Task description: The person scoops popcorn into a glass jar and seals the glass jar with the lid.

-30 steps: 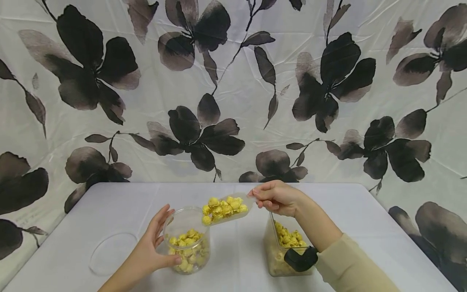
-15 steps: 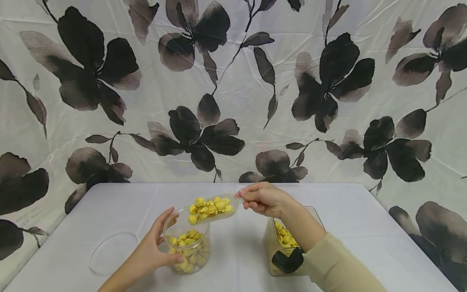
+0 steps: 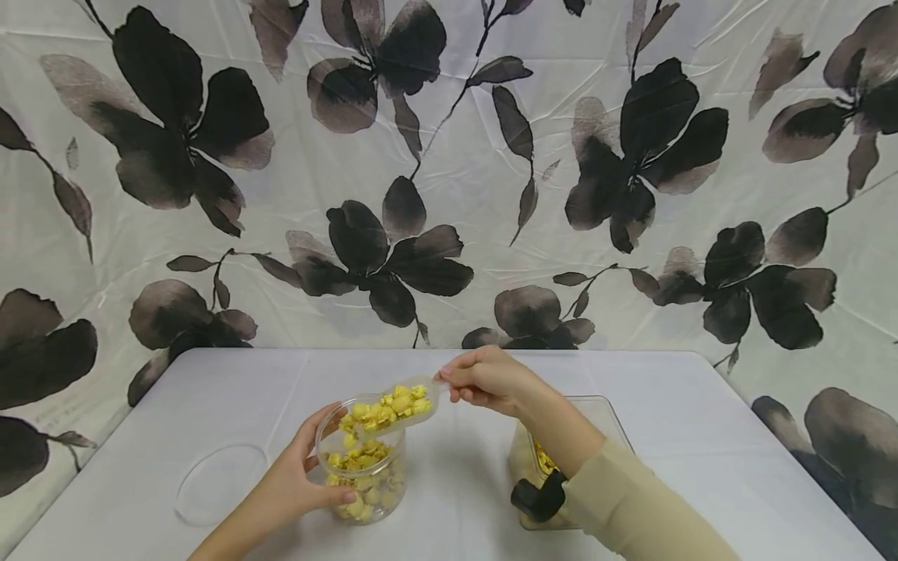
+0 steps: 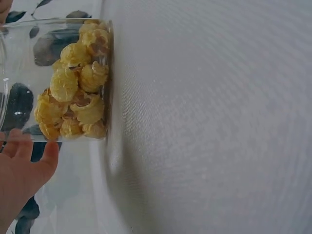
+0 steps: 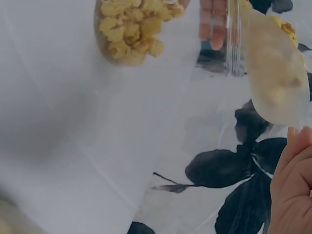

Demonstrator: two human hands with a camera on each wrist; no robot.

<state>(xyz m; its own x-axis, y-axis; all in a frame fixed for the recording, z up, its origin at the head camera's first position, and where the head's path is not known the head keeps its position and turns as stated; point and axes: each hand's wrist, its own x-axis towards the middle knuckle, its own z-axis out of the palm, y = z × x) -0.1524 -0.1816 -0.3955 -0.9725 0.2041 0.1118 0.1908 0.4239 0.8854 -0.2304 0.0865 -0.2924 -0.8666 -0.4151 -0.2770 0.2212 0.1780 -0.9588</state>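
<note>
My left hand point(image 3: 298, 471) grips a clear round plastic jar point(image 3: 400, 475) standing on the table, thumb in front and fingers behind. Yellow popcorn point(image 4: 73, 92) fills its lower part, seen through the wall in the left wrist view. By its handle end, my right hand point(image 3: 494, 382) pinches a translucent scoop point(image 5: 273, 73) loaded with more popcorn point(image 3: 393, 407). The scoop tilts down to the left, its front end over the jar's mouth, with pieces at that edge just above the opening. The handle is mostly hidden by the fingers.
A clear rectangular container point(image 3: 522, 460) with popcorn stands at the right, partly hidden by the right forearm and a black wrist-worn device point(image 3: 539, 499). A clear round lid point(image 3: 178, 499) lies left of the jar. Behind the white table point(image 3: 449, 499) hangs a floral cloth point(image 3: 491, 195).
My right hand has moved left with the scoop, from beside the jar to over its mouth. The scoop tilts more, and popcorn has slid toward its front end. The left hand stays on the jar.
</note>
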